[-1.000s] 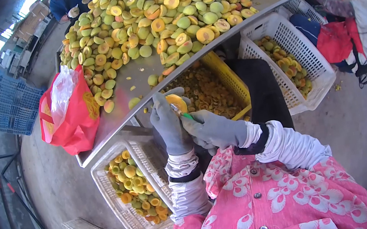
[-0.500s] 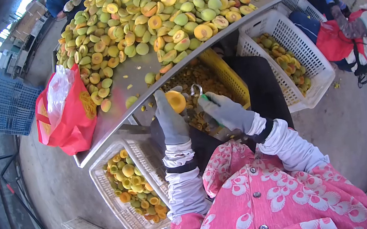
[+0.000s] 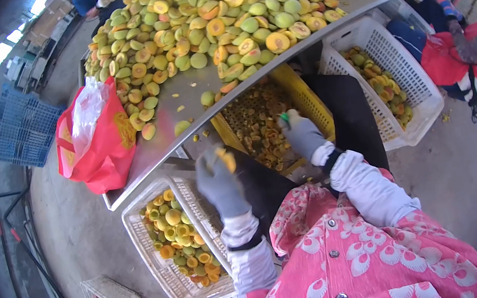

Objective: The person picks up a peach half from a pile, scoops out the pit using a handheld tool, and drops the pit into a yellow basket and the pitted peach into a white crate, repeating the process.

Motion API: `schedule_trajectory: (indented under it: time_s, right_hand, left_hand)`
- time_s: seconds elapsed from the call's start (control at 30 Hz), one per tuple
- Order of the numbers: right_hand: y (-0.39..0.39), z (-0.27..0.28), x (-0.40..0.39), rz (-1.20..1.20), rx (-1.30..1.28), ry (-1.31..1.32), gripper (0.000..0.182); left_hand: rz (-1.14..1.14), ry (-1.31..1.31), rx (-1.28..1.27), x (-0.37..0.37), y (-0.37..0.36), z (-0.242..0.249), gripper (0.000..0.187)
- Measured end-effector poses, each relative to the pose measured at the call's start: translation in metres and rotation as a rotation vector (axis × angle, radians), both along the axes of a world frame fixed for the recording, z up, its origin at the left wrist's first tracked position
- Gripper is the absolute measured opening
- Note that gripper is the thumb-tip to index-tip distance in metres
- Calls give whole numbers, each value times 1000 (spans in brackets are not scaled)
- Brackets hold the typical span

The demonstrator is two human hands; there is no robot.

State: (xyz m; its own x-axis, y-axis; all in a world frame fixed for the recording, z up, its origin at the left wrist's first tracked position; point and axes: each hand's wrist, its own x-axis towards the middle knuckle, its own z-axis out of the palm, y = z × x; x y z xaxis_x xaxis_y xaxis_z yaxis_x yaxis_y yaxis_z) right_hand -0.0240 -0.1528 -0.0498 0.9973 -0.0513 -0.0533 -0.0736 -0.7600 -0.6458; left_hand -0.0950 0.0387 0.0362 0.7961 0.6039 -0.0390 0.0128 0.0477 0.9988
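Note:
In my gloved left hand point(image 3: 215, 180) is a peach half point(image 3: 226, 159), its orange flesh turned outward and blurred by motion. The hand is above the gap between the left white crate point(image 3: 136, 240) and the yellow crate point(image 3: 314, 106). My gloved right hand point(image 3: 303, 133) is closed around a pitting tool point(image 3: 285, 118); only a bit of its green handle shows, and its metal loop cannot be made out. Below and beside this hand, the yellow crate contains brown pits and scraps point(image 3: 257, 127). Hollowed peach halves point(image 3: 180, 233) fill part of the left crate.
Many cut peach halves point(image 3: 249, 16) are heaped on the metal table point(image 3: 193, 97). A red bag point(image 3: 102, 155) hangs at its left corner. Another white crate point(image 3: 402, 60) with fruit stands right. Blue crates point(image 3: 23, 130) are at far left; other people work at the edges.
My left hand has moved left and down with the peach half, away from the tool. My right hand has shifted slightly right. The camera view has tilted a little.

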Motion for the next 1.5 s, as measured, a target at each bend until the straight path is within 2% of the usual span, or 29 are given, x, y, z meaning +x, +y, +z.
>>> schedule_trajectory:
  time_s: [0.1,0.13,0.17,0.2,0.23,0.27,0.3,0.37,0.43,0.47,0.53,0.57,0.7,0.77,0.8,0.87,0.9,0.97,1.0,1.07,1.1,1.17,1.27,1.3,1.33,1.4,1.47,1.5]
  right_hand:
    - [-12,-4,1,-31,124,-43,31]
    - [-12,12,-2,-75,222,130,30]
    - [-11,21,-5,-121,316,307,29]
    - [-6,13,-7,-115,319,315,29]
    - [-2,0,-11,-4,288,157,28]
    - [1,-13,-15,107,254,-4,27]
    - [3,-25,-17,177,251,-2,28]
    - [0,-4,-21,211,252,67,30]
    - [-5,-2,-23,229,265,122,34]
    - [-9,-7,-25,219,269,120,34]
    - [-17,-15,-25,126,364,158,34]
    - [-20,-6,-22,102,421,271,36]
    - [-21,-20,-15,15,310,371,37]
    - [-20,-27,-11,75,387,335,36]
    - [-19,-27,-10,74,382,338,36]
    - [-10,-24,-10,163,389,3,23]
    - [-7,-12,-9,166,390,3,23]
    - [-6,20,-4,247,428,81,22]
    - [-2,33,-1,233,430,71,22]
    - [9,57,-2,229,476,186,32]
    - [14,75,-3,229,471,144,32]
    - [23,101,-6,251,489,91,32]
    - [31,113,-15,301,483,-39,33]
    - [32,115,-18,318,464,-111,33]
    - [32,117,-22,325,457,-120,33]
    - [34,119,-30,315,429,-179,33]
    - [37,118,-37,310,429,-227,33]
    - [39,119,-41,296,430,-268,32]
  left_hand:
    - [240,241,815,-42,89,-24,21]
    - [295,381,1054,-51,109,-24,22]
    - [299,395,1060,-51,118,-19,22]
    - [322,304,1055,-44,123,-11,22]
    - [345,214,1045,-35,124,-6,23]
    - [223,131,1014,-19,123,-4,23]
    - [100,43,980,4,121,-1,23]
    - [-31,323,1071,60,115,7,34]
    - [-188,538,1309,113,130,-8,44]
    - [-195,532,1315,138,133,-10,44]
    - [-428,953,1407,180,141,-17,54]
    - [-531,920,1451,197,161,-44,57]
    - [-422,858,1502,224,165,-70,58]
    - [-176,533,1520,225,161,-87,58]
    - [-179,535,1514,223,157,-88,58]
    - [-189,325,1594,213,146,-84,53]
    - [-186,327,1594,213,160,-97,53]
    - [-389,142,1421,223,185,-115,47]
    - [-397,127,1426,216,172,-96,47]
    - [-664,96,-176,170,116,-27,51]
    - [-673,98,-185,151,87,-5,51]
    - [-554,75,-541,119,37,27,58]
    - [-703,-24,-477,87,8,37,61]
    - [-589,24,-442,76,-3,45,61]
    - [-588,11,-444,71,-8,44,61]
    - [-496,-3,-286,62,-15,41,59]
    - [-474,-53,-356,52,-23,44,56]
    - [-417,-161,-126,49,-30,46,55]
